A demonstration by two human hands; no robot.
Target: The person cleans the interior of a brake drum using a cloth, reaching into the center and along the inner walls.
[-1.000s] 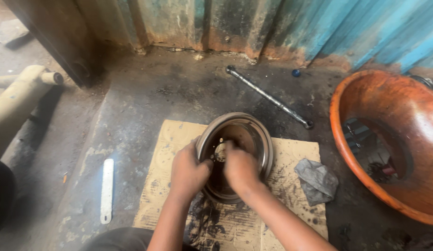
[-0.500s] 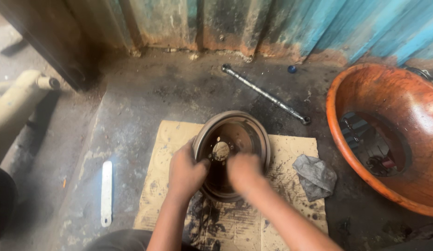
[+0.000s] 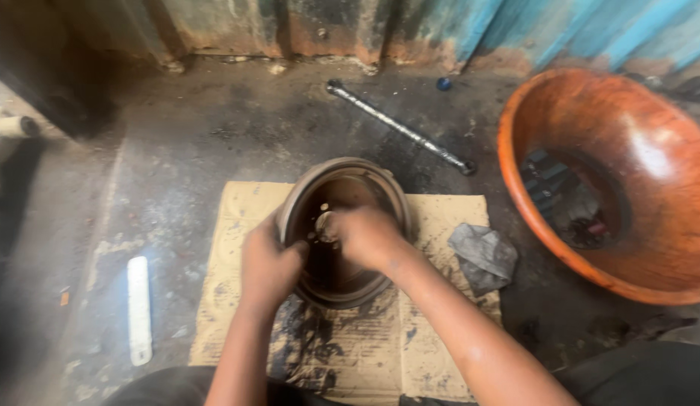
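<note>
Gripping a rusty brake drum (image 3: 342, 180) with both hands on a grease-stained sheet of cardboard (image 3: 440, 225) in the middle of the frame.

At the drum's lower left rim the left hand (image 3: 269, 265) is clamped, fingers curled over the edge; the right hand (image 3: 369, 237) reaches inside the hollow, fingers bent near the centre hole, though whether they pinch anything there cannot be told. Just right of the drum a crumpled grey rag (image 3: 484, 256) lies on the cardboard. At the right edge of the frame a big orange basin (image 3: 651, 150) holds dark parts. Toward the upper middle a long metal bar (image 3: 399, 128) lies on the dirty concrete floor, and a white strip (image 3: 139, 308) lies at lower left.
</note>
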